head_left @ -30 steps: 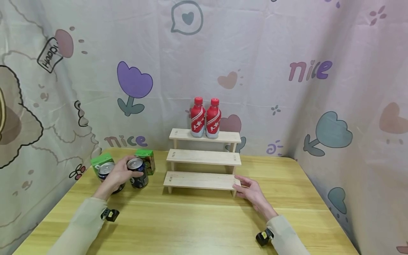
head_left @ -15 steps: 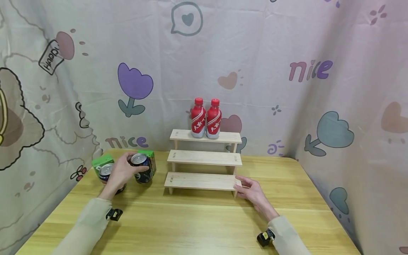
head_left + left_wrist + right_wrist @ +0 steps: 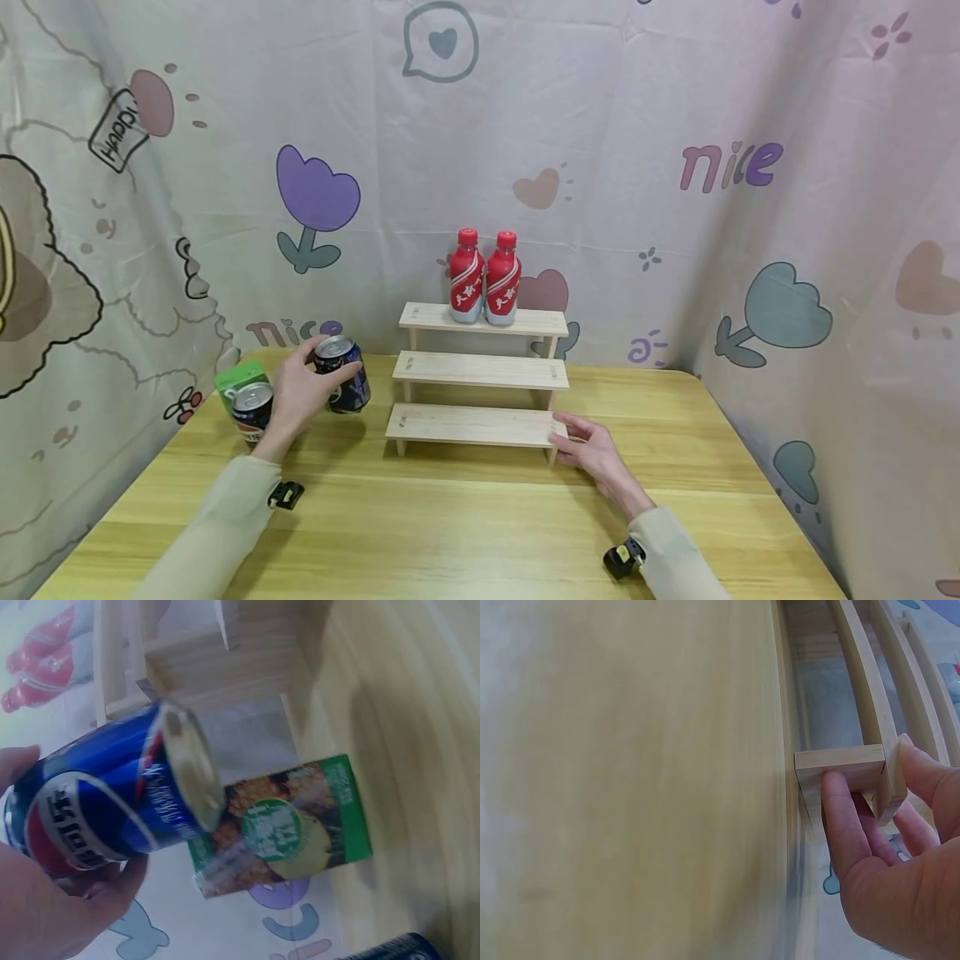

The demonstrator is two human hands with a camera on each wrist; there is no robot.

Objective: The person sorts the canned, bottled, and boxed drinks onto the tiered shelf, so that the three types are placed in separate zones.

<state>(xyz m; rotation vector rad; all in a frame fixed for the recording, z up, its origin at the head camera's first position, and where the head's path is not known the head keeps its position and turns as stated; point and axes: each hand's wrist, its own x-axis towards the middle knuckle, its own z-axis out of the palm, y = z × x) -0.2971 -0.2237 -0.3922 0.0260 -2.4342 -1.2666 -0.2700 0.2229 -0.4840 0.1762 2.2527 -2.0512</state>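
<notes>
Carrying of the blue can (image 3: 354,395) in left hand (image 3: 298,397), above desk (image 3: 450,533); right hand (image 3: 595,455) on wooden rack (image 3: 472,423).
Risks, near to far: right fingers pinched the lowest tier's right end; a hard tug there might have skewed the rack. Left forearm lay close by the second can (image 3: 252,407), so a sideways sweep could have tipped it. Left fingers were wrapped round the held can, left of the rack; smooth metal could have slipped. Its base might have bumped the snack box (image 3: 292,829) or a tier edge, jolting the two red bottles (image 3: 502,287). Versus one second earlier: right hand unchanged; can raised, shifted rightward, now screening that box in the head view; bottles unmoved.
</notes>
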